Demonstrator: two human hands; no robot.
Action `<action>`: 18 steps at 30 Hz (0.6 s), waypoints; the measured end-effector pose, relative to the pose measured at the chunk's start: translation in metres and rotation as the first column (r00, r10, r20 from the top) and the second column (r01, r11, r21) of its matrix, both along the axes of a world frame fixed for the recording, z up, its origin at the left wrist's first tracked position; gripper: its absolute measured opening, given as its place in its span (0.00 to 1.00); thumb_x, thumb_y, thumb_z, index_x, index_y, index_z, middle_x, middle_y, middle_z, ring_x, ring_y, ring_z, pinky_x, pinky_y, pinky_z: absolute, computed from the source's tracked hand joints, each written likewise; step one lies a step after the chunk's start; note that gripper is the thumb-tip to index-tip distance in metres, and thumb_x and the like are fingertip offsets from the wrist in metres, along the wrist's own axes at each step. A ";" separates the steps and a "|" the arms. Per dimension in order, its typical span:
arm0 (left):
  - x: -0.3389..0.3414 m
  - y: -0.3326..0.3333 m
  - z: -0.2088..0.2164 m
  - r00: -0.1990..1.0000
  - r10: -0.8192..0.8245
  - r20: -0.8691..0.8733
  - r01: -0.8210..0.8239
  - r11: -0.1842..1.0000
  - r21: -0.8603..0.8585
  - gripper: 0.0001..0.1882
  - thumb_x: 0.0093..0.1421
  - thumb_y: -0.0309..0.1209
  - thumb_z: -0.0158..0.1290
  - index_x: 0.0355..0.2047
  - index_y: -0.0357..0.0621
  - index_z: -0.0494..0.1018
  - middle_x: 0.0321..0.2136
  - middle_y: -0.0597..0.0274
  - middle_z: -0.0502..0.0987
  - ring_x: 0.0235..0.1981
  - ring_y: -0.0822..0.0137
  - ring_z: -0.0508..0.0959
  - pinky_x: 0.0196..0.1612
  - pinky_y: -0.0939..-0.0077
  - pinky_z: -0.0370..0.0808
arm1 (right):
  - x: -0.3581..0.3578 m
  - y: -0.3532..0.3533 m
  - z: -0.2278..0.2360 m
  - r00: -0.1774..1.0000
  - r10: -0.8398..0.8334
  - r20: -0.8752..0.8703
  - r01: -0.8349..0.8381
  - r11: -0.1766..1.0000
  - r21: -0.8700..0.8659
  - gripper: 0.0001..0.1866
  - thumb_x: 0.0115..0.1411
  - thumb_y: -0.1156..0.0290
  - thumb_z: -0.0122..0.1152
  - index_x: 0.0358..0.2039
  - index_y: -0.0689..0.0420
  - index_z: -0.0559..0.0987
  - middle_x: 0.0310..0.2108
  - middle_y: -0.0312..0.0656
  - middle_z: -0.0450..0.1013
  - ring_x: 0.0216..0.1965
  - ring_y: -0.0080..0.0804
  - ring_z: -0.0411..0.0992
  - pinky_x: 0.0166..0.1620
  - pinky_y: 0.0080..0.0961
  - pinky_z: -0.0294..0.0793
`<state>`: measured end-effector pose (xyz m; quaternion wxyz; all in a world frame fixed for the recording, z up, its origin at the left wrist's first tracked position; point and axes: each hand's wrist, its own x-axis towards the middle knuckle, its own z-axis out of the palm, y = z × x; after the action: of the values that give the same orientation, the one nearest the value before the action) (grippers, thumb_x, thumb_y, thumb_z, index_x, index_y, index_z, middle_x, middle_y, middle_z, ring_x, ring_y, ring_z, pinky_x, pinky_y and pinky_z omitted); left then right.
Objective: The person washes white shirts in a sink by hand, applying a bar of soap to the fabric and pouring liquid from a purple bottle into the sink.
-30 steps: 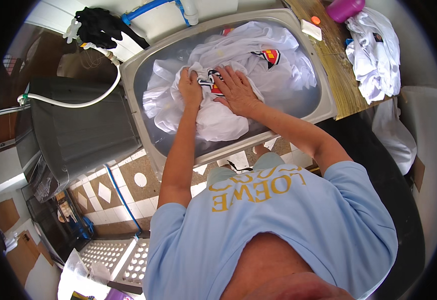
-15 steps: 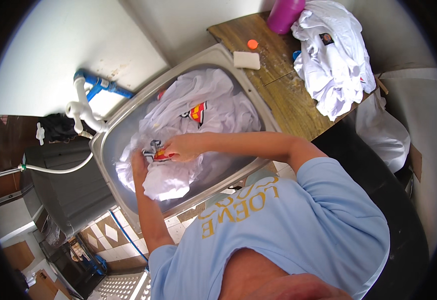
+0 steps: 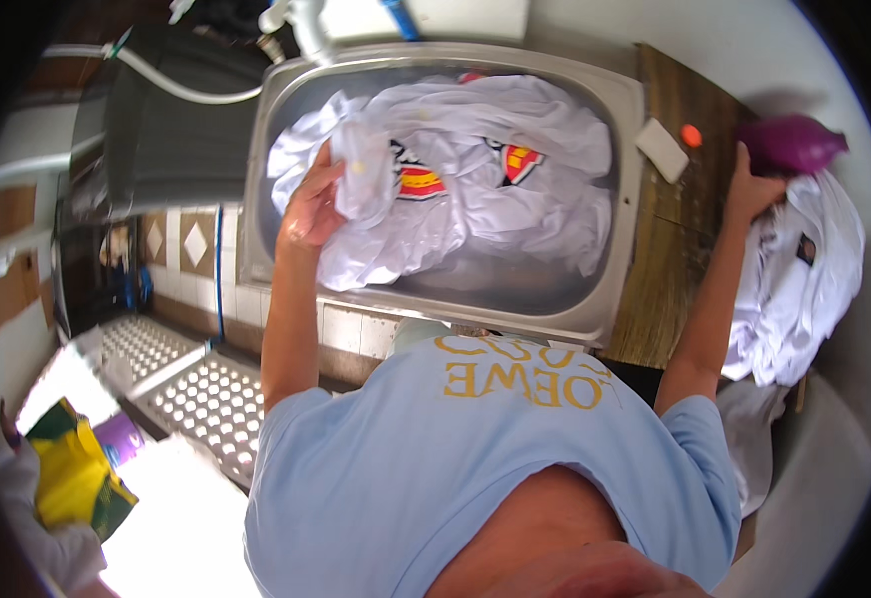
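Apparently the step in hand is a reach for the bottle (image 3: 789,147) while the cloth (image 3: 525,214) waits in the wash. Take the sink (image 3: 268,105) as the dial, with 12 at the top and the person standing at 6: the wet white cloth lies heaped inside it, partly under cloudy water (image 3: 500,291), with 2 large red, yellow and black prints facing up. The left hand (image 3: 312,204) is at 9 o'clock, its fingers bent and seeming to pinch a raised fold. The right hand (image 3: 752,191) is out at 3, fingers parted against the lower end of the purple bottle; I cannot tell whether they have closed on it, nor whether it stands upright or leans. Nearer the rim, also at 3, a white soap (image 3: 662,150) rests on the wooden table (image 3: 645,299), an orange cap (image 3: 692,136) just beside it. Other white clothes (image 3: 804,269) are piled between 3 and 4, close against the right hand. A white tap (image 3: 308,30) is at 11, a pale hose (image 3: 191,95) at 10. As I judge it, the next move calls for a sure grip around the bottle and a lift clear of that pile, the fold held steady at 9.
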<state>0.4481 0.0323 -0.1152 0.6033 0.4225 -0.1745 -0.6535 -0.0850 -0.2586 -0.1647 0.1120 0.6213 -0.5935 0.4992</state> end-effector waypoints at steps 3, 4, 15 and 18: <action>0.000 0.013 0.000 1.000 0.027 0.001 -0.027 0.999 0.020 0.32 0.59 0.26 0.46 0.65 0.48 0.52 0.57 0.58 0.67 0.56 0.62 0.70 0.58 0.63 0.68 | 0.017 -0.007 0.005 0.992 -0.095 0.088 0.096 0.995 -0.009 0.66 0.32 0.51 0.80 0.58 0.79 0.48 0.54 0.67 0.56 0.55 0.60 0.60 0.57 0.46 0.62; 0.001 0.013 -0.001 1.000 0.017 0.005 -0.017 1.000 0.020 0.33 0.59 0.26 0.46 0.65 0.48 0.52 0.57 0.58 0.67 0.56 0.62 0.70 0.57 0.63 0.68 | 0.002 -0.024 -0.005 0.968 -0.249 0.029 0.247 0.968 0.050 0.68 0.32 0.48 0.79 0.58 0.78 0.46 0.54 0.66 0.56 0.54 0.59 0.61 0.57 0.45 0.63; 0.002 0.021 -0.014 0.981 0.053 0.184 -0.047 0.998 -0.037 0.36 0.53 0.26 0.53 0.63 0.42 0.55 0.53 0.57 0.70 0.52 0.63 0.73 0.55 0.67 0.71 | -0.023 -0.083 0.002 0.888 -0.223 0.402 0.234 0.972 0.022 0.60 0.25 0.60 0.84 0.54 0.69 0.54 0.50 0.55 0.65 0.49 0.46 0.69 0.54 0.38 0.75; 0.006 0.020 -0.014 0.982 0.062 0.180 -0.067 0.998 0.019 0.32 0.53 0.25 0.54 0.60 0.38 0.59 0.48 0.58 0.74 0.48 0.66 0.75 0.52 0.70 0.73 | -0.004 -0.068 0.011 0.834 -0.172 0.525 0.123 0.984 0.127 0.55 0.28 0.67 0.83 0.53 0.66 0.56 0.50 0.54 0.65 0.49 0.43 0.70 0.50 0.40 0.79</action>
<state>0.4545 0.0527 -0.1295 0.6007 0.4927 -0.2062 -0.5949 -0.0891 -0.3266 -0.1533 -0.0466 0.4149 -0.6686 0.6154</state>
